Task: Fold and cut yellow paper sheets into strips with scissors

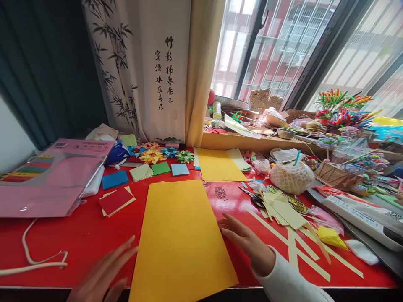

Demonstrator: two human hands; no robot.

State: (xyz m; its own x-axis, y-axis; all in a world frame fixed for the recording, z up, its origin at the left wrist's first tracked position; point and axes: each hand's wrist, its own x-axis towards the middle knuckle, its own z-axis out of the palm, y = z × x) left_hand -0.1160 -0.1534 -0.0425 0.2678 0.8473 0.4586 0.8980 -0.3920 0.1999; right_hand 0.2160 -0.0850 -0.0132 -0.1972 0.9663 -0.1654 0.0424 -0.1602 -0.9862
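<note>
A large orange-yellow paper sheet [181, 239] lies flat on the red table [85, 235], reaching the front edge. My left hand [102, 274] hovers, blurred, at the sheet's lower left edge with its fingers spread. My right hand [248, 243], in a white sleeve, rests flat at the sheet's right edge, fingers pointing left. Neither hand holds anything.
Pale yellow paper strips [292, 243] and scissors [252, 198] lie right of the sheet. Behind it sit a yellow paper stack [218, 165], coloured squares [160, 168], folded paper flowers [153, 156] and a red square pile [116, 201]. A pink plastic folder [53, 180] lies left, a white cord [37, 262] at the front left.
</note>
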